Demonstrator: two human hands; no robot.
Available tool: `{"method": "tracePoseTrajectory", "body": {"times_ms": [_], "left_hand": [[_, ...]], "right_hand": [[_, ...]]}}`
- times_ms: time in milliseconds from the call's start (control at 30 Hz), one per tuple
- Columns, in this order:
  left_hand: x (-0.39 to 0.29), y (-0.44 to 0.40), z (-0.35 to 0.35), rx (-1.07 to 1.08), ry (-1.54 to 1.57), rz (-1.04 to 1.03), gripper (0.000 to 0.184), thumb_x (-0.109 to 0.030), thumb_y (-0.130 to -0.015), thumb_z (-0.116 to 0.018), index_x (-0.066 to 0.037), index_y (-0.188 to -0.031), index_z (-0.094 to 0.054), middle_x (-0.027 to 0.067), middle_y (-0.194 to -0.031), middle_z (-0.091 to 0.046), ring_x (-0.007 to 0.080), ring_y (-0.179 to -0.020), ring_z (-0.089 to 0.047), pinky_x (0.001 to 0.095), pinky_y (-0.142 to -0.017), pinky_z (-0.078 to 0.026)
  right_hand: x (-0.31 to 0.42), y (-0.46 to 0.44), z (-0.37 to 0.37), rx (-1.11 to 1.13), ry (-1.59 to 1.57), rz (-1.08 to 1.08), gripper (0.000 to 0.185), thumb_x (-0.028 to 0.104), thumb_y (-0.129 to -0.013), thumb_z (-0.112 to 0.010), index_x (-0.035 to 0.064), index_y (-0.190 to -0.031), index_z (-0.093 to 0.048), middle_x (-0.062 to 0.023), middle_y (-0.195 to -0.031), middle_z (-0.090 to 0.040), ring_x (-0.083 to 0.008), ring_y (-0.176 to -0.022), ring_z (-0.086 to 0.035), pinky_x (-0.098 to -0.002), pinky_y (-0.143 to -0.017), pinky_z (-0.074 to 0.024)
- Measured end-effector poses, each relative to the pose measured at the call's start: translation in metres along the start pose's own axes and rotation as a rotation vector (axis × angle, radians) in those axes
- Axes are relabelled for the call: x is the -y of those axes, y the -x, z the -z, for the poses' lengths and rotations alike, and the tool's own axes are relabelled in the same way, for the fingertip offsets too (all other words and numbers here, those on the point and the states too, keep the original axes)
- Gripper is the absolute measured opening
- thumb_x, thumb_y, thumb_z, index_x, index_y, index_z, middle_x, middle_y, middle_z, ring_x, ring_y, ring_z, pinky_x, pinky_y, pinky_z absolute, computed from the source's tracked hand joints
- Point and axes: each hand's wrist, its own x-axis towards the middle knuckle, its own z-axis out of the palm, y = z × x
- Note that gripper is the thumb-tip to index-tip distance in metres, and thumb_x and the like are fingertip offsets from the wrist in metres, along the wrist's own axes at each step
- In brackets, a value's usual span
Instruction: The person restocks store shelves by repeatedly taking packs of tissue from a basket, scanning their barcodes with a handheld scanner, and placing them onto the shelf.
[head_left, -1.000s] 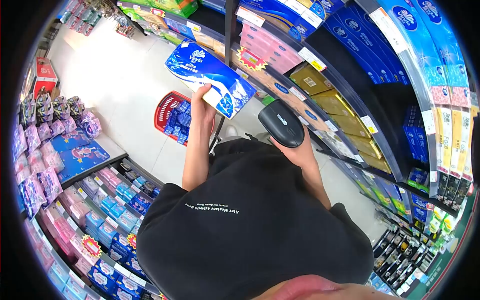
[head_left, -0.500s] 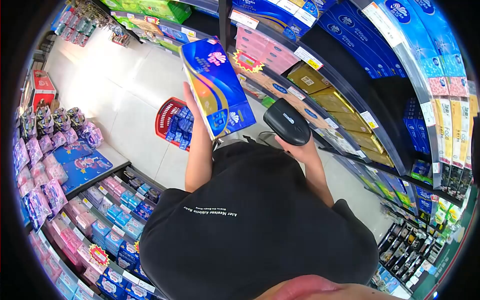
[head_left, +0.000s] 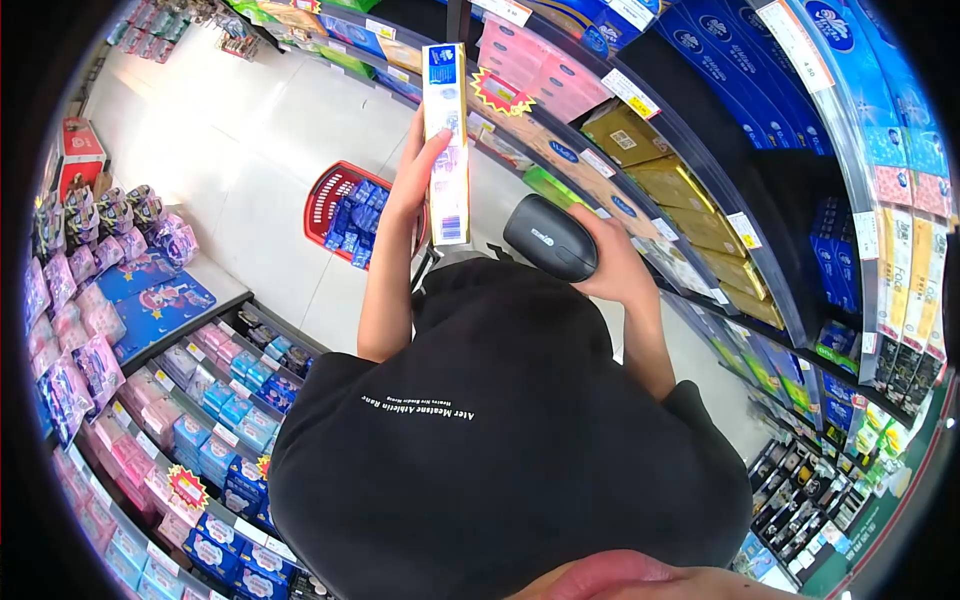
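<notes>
In my left hand point(head_left: 410, 180) is a Vinda tissue box point(head_left: 452, 185), gripped along its side with the thumb lying over it. The box stands nearly lengthwise in view, its narrow white side with a barcode near the lower end turned up. My right hand point(head_left: 620, 258) is wrapped round a black handheld barcode scanner point(head_left: 550, 238). The scanner's broad head points left towards the lower part of the box, with a gap between them. Most of the right-hand fingers are hidden beneath the scanner.
A red shopping basket point(head_left: 316, 200) with blue packs stands on the floor beyond my left forearm. Shelves of tissue packs point(head_left: 690, 205) curve along the right. Low shelves with pink and blue packs point(head_left: 215, 405) run at the lower left, near bagged goods point(head_left: 95, 305).
My left hand has turned the tissue box from its broad blue face to its narrow white side. The scanner has shifted slightly left and rotated towards the box.
</notes>
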Motion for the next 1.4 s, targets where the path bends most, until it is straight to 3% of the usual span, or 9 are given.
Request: {"method": "tracePoseTrajectory", "body": {"times_ms": [567,733,800,933,967,1033,1067,1233,1400], "left_hand": [[-0.004,0.003,0.006,-0.1,-0.163,0.014,0.092,-0.03,-0.087,-0.07,-0.004,-0.155,-0.015,0.0217,-0.13,-0.054,0.0222,-0.106,-0.06,0.0332,-0.087,-0.05],[-0.007,0.01,0.006,-0.047,0.107,0.081,0.074,-0.035,-0.09,-0.064,-0.003,-0.147,-0.031,0.0147,-0.122,-0.058,0.0231,-0.1,-0.062,0.034,-0.085,-0.051],[-0.014,0.016,0.005,-0.128,0.354,0.279,0.065,-0.048,-0.091,-0.055,-0.004,-0.137,-0.046,0.0158,-0.118,-0.062,0.0265,-0.097,-0.064,0.0409,-0.085,-0.052],[-0.019,0.023,-0.012,0.196,0.998,0.118,0.071,-0.056,-0.097,-0.039,-0.001,-0.142,-0.042,0.0221,-0.13,-0.058,0.0355,-0.111,-0.061,0.0475,-0.094,-0.051],[-0.02,0.024,-0.028,0.144,1.007,0.142,0.072,-0.057,-0.097,-0.038,-0.001,-0.143,-0.041,0.024,-0.132,-0.056,0.0379,-0.113,-0.06,0.049,-0.095,-0.05],[-0.012,0.014,-0.039,0.104,0.99,0.153,0.079,-0.061,-0.096,-0.036,0.0,-0.145,-0.034,0.0292,-0.136,-0.05,0.0451,-0.117,-0.055,0.0535,-0.098,-0.048],[-0.001,0.016,-0.039,0.183,0.983,0.222,0.064,-0.054,-0.101,-0.037,-0.007,-0.144,-0.042,0.0174,-0.135,-0.057,0.0332,-0.117,-0.059,0.0475,-0.1,-0.049],[-0.009,0.01,-0.064,0.093,0.538,0.254,0.052,-0.044,-0.105,-0.034,-0.005,-0.137,-0.047,0.011,-0.127,-0.062,0.0213,-0.113,-0.062,0.0375,-0.095,-0.051],[-0.042,0.004,-0.084,0.213,0.27,0.019,0.052,-0.039,-0.102,-0.049,-0.002,-0.139,-0.042,0.009,-0.127,-0.059,0.0199,-0.115,-0.058,0.0326,-0.099,-0.045]], "right_hand": [[0.007,-0.009,-0.003,0.363,0.197,-0.022,0.035,0.009,-0.065,-0.072,0.008,-0.094,-0.054,-0.0153,-0.079,-0.067,-0.0377,-0.077,-0.065,-0.0456,-0.066,-0.049],[-0.005,-0.006,-0.008,0.287,0.133,-0.004,0.039,0.009,-0.063,-0.073,0.0063,-0.099,-0.058,-0.0173,-0.078,-0.066,-0.0388,-0.078,-0.065,-0.0448,-0.066,-0.0492],[-0.019,-0.001,-0.012,0.018,0.135,-0.014,0.047,0.009,-0.062,-0.074,0.003,-0.106,-0.061,-0.02,-0.08,-0.066,-0.0407,-0.078,-0.064,-0.0427,-0.068,-0.0498],[-0.032,0.004,-0.037,-0.364,-0.14,-0.118,0.037,0.015,-0.076,-0.078,-0.0023,-0.106,-0.065,-0.0139,-0.086,-0.071,-0.0245,-0.071,-0.068,-0.0355,-0.065,-0.0519],[-0.031,0.007,-0.041,-0.29,-0.418,-0.445,0.029,0.019,-0.083,-0.076,-0.0012,-0.102,-0.067,-0.0067,-0.084,-0.069,-0.0122,-0.065,-0.063,-0.0284,-0.058,-0.0497],[-0.026,0.006,-0.049,-0.295,-0.61,-0.428,0.028,0.018,-0.083,-0.077,0.0002,-0.102,-0.067,-0.0049,-0.081,-0.067,-0.01,-0.062,-0.06,-0.0261,-0.056,-0.0478],[-0.026,0.006,-0.052,-0.279,-0.805,-0.413,0.026,0.017,-0.083,-0.077,0.0015,-0.101,-0.066,-0.0031,-0.078,-0.065,-0.0078,-0.059,-0.057,-0.0238,-0.054,-0.0459],[-0.039,0.012,-0.051,-0.331,-0.804,-0.447,0.052,0.006,-0.079,-0.078,0.0046,-0.125,-0.055,-0.0018,-0.091,-0.063,-0.0085,-0.066,-0.057,-0.0247,-0.056,-0.0455],[-0.041,0.011,-0.032,-0.578,-0.717,-0.34,0.039,0.01,-0.076,-0.082,0.002,-0.109,-0.062,-0.0007,-0.081,-0.063,-0.0076,-0.065,-0.057,-0.025,-0.057,-0.0453]]}}
